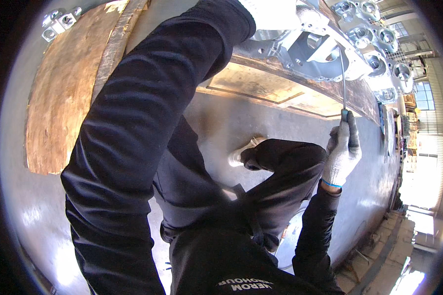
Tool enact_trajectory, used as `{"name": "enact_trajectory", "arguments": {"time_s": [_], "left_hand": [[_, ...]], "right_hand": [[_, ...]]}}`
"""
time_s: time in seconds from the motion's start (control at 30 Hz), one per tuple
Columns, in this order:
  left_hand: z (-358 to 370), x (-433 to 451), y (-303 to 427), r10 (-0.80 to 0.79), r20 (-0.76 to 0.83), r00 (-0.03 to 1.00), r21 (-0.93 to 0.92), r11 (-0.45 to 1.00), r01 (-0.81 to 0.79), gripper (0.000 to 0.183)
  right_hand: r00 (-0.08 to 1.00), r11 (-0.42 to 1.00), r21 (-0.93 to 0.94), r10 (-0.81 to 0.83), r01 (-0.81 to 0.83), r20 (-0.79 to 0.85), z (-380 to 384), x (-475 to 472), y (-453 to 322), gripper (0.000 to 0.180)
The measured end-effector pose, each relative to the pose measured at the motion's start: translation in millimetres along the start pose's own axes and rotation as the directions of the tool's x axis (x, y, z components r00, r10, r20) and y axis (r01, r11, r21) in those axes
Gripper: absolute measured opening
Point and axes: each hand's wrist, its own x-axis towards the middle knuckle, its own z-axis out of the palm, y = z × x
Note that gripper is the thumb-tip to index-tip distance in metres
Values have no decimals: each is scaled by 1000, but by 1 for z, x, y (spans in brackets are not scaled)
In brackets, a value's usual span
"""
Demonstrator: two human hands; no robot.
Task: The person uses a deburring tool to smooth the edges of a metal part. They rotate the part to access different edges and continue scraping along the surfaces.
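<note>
A machined metal housing [299, 51] with large bores and a cavity rests at the edge of a wooden pallet or platform [258, 81]. My left hand [271, 14], in a white glove, is at the housing's upper left. Glare and the frame's top edge hide its fingers. My right hand [342, 153], in a grey-palmed white glove, grips the handle of a thin-shafted hand tool [343, 81]. The metal shaft runs up across the housing's right side, its tip by an opening there. The exact kind of tool cannot be made out.
Several machined metal parts [376, 62] stand at the upper right. Smaller metal blocks [62, 22] sit at the upper left beside a worn plywood board [66, 88]. My bent legs [288, 162] are over a smooth grey floor [221, 118].
</note>
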Motion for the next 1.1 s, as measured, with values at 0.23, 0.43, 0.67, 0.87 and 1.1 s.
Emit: {"name": "enact_trajectory", "arguments": {"time_s": [0.23,0.43,0.67,0.87,1.1], "left_hand": [[0,7,0,-7,94,996,-1,1000,7,46],[9,0,-3,47,-45,998,-33,998,-49,44],[6,6,4,20,-16,1000,-14,1000,-20,51],[7,11,2,26,-34,999,41,999,-24,50],[5,11,4,72,-31,997,-8,997,-72,58]], "right_hand": [[998,999,38,-5,2,55,8,8,6,33],[999,999,-13,50,-49,12,-7,7,-5,32],[997,997,23,70,-71,30,-7,16,-4,33],[994,991,87,98,-102,56,-9,18,-3,32],[971,957,184,206,-226,122,0,1,12,38]]}}
